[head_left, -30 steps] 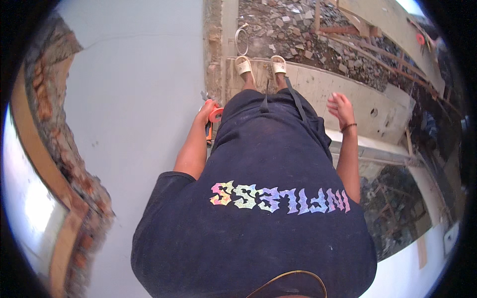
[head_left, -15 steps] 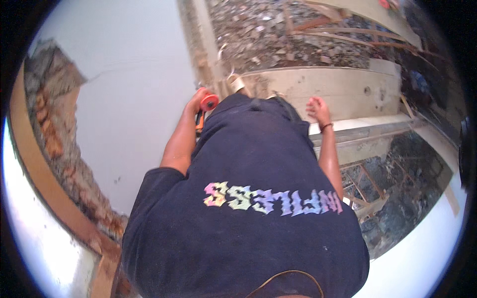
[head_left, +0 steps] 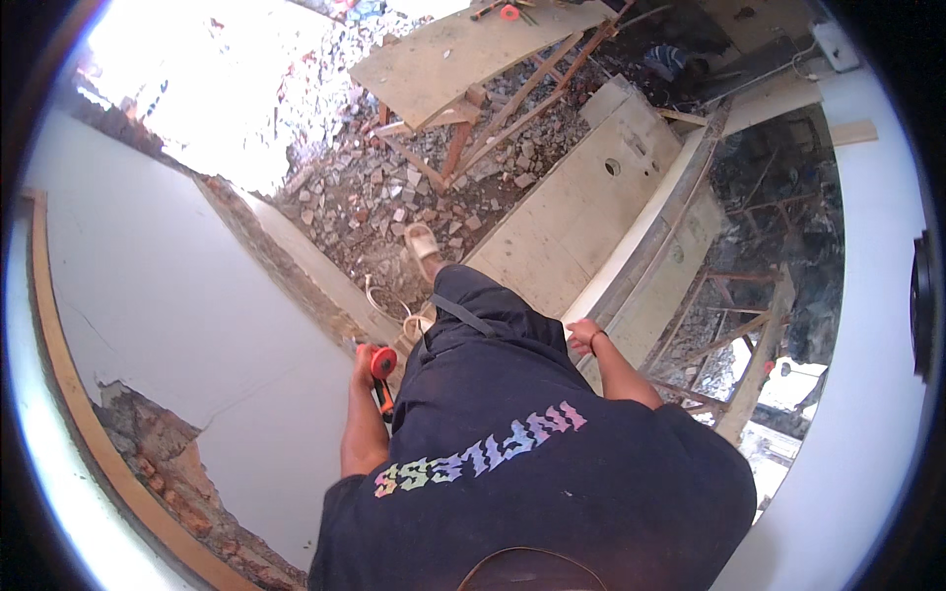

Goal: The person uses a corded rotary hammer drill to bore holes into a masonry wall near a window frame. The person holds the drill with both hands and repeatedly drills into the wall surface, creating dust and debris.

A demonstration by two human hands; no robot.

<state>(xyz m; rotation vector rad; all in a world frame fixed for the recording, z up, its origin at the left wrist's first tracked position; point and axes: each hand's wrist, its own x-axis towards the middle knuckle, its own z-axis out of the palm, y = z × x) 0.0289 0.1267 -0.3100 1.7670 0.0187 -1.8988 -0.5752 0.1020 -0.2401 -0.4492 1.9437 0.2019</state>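
Note:
My left hand (head_left: 363, 368) is closed around a hand tool with a round red end (head_left: 383, 362) and an orange and black lower part (head_left: 385, 399); its exact kind is unclear. It is held low at my left side, beside the white wall. My right hand (head_left: 583, 336) hangs by my right hip, fingers loosely bent and partly apart, with nothing visible in it. Beyond that hand runs a ledge (head_left: 631, 258) along a pale board. One sandaled foot (head_left: 422, 244) is stretched forward onto the rubble, with a pale cable (head_left: 379, 295) near it.
Broken tile rubble (head_left: 394, 202) covers the floor ahead. A plywood-topped work table (head_left: 463, 59) on wooden legs stands there, tools on top. The white wall (head_left: 168, 256) at left has a broken edge and exposed brick (head_left: 168, 463). A reflective pane (head_left: 778, 227) stands at right.
My view has turned, bringing the table and bright rubble into sight. One foot is now forward. The tool stays in my left hand; my right hand is closer to my hip.

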